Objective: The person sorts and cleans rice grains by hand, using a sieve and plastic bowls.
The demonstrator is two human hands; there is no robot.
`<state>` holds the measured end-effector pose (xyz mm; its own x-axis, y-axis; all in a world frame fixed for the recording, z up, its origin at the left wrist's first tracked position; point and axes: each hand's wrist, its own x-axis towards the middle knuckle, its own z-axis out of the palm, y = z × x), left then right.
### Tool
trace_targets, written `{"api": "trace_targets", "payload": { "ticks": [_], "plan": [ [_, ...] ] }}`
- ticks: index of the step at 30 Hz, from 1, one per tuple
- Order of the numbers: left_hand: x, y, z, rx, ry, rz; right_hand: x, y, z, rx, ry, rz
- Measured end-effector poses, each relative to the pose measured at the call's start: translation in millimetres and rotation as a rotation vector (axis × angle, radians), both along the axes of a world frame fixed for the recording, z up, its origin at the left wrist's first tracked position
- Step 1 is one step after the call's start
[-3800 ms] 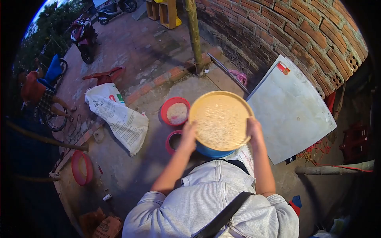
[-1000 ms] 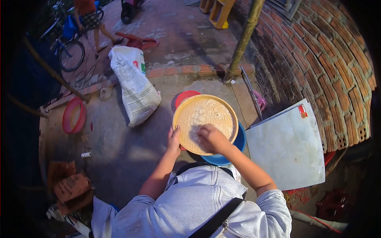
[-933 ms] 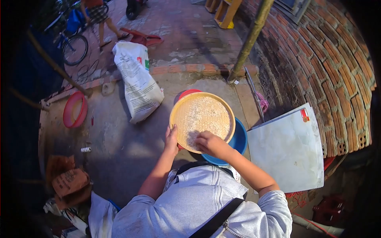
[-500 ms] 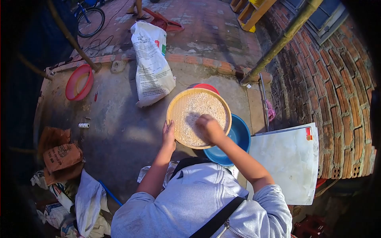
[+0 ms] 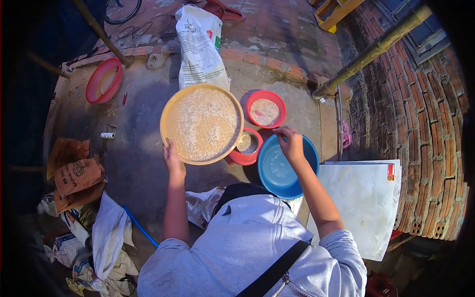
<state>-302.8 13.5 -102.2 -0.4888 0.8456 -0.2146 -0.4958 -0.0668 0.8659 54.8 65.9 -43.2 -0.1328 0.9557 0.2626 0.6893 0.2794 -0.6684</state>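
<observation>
My left hand (image 5: 173, 159) grips the lower left rim of a round woven tray (image 5: 168, 106). Pale grains (image 5: 198, 116) are spread over the tray, thinner at its lower right. My right hand (image 5: 291, 142) is raised over the upper part of a blue basin (image 5: 309, 173), fingertips pinched together; whatever is between them, if anything, is too small to make out. Beside the tray stands a red basin (image 5: 283, 105) with pale grains in it. A smaller red container (image 5: 242, 159), with a round metal-rimmed vessel in it, is partly hidden by the tray.
A white printed sack (image 5: 200, 64) stands beyond the tray. At left are a pink basin (image 5: 117, 85), a white spool (image 5: 107, 135), brown paper bags (image 5: 79, 177) and a pile of sacks (image 5: 111, 232). White panels (image 5: 354, 208) lie right, near a brick wall (image 5: 415, 143) and a bamboo pole (image 5: 371, 54).
The tray has moved left with my left hand, uncovering the red basin and the smaller red container. My right hand has left the grains and moved right, over the blue basin.
</observation>
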Motion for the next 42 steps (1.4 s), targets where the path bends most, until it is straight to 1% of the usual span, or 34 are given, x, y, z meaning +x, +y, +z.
{"api": "trace_targets", "payload": {
  "ticks": [2, 4, 5, 6, 8, 9, 10, 12, 13, 15, 16, 18, 19, 20, 21, 22, 23, 24, 25, 27, 28, 30, 31, 32, 34, 35, 37, 38, 40, 41, 42],
  "plan": [
    [-10, -4, -1, -0.010, -0.036, 0.047, -5, 9, -25, -0.017, -0.002, 0.016],
    [-12, -6, 0, -0.002, -0.028, 0.051, -12, 17, -56, -0.107, 0.013, 0.136],
    [-13, -6, 0, -0.009, 0.001, 0.069, -14, 20, -77, -0.082, 0.016, 0.197],
    [-13, -7, 3, -0.016, 0.031, 0.086, -15, 18, -84, -0.080, 0.022, 0.196],
    [-12, -7, 8, -0.022, 0.054, 0.075, -12, 10, -96, -0.181, -0.173, 0.271],
    [-11, -6, 11, -0.031, 0.069, 0.064, -9, 8, -96, -0.255, -0.130, 0.315],
    [-11, -4, 12, -0.030, 0.074, 0.058, -4, 3, -96, -0.254, -0.125, 0.309],
    [-6, -2, 9, -0.015, 0.097, -0.011, 6, -9, -94, -0.449, 0.072, 0.266],
    [0, 1, 5, -0.015, 0.097, -0.023, 9, -16, -86, -0.449, 0.074, 0.254],
    [16, 9, -1, -0.029, 0.078, -0.116, 17, -29, -64, -0.773, 0.601, 0.035],
    [28, 13, 2, -0.024, 0.082, -0.137, 22, -35, -50, -0.762, 0.612, 0.018],
    [61, 20, 6, -0.056, 0.000, -0.284, 34, -46, -28, -0.961, 1.169, -0.049],
    [79, 22, 13, -0.070, 0.006, -0.361, 41, -52, -26, -0.903, 1.226, -0.012],
    [98, 24, 19, -0.083, 0.012, -0.438, 46, -58, -24, -0.879, 1.239, -0.028],
    [116, 26, 20, -0.136, -0.007, -0.507, 50, -66, -16, -0.790, 1.306, -0.193],
    [137, 25, 29, -0.150, 0.036, -0.567, 54, -72, -10, -0.696, 1.369, -0.357],
    [154, 27, 30, -0.155, 0.037, -0.641, 61, -77, -7, -0.606, 1.433, -0.479],
    [168, 29, 31, -0.159, 0.040, -0.715, 76, -84, -11, -0.509, 1.587, -0.483],
    [179, 33, 37, -0.145, 0.052, -0.744, 88, -92, -14, -0.472, 1.604, -0.520],
    [200, 42, 48, -0.110, 0.171, -0.925, 104, -111, -13, -0.384, 1.634, -0.590],
    [209, 49, 44, -0.095, 0.186, -0.956, 109, -120, -13, -0.348, 1.652, -0.600],
    [231, 63, 28, 0.220, 0.601, -0.891, 119, -137, -15, -0.277, 1.717, -0.622],
    [241, 62, 45, 0.253, 0.752, -0.861, 122, -143, -13, -0.242, 1.757, -0.632],
    [249, 62, 63, 0.272, 0.757, -0.886, 122, -148, -11, -0.211, 1.768, -0.645],
    [271, 61, 94, 0.559, 1.264, -0.725, 128, -156, -6, -0.178, 1.780, -0.667],
    [281, 61, 98, 0.588, 1.258, -0.733, 133, -160, -14, -0.150, 1.772, -0.626],
    [304, 58, 105, 0.595, 1.522, -0.872, 140, -164, -11, -0.080, 1.721, -0.656],
    [315, 55, 109, 0.618, 1.521, -0.874, 143, -166, -11, -0.047, 1.671, -0.686],
    [335, 49, 113, 0.638, 1.692, -0.864, 146, -173, 0, -0.004, 1.687, -0.682],
    [344, 47, 113, 0.636, 1.693, -0.922, 147, -175, 4, 0.040, 1.657, -0.710],
    [353, 44, 113, 0.649, 1.691, -0.924, 147, -177, 6, 0.083, 1.626, -0.740]
  ]
}}
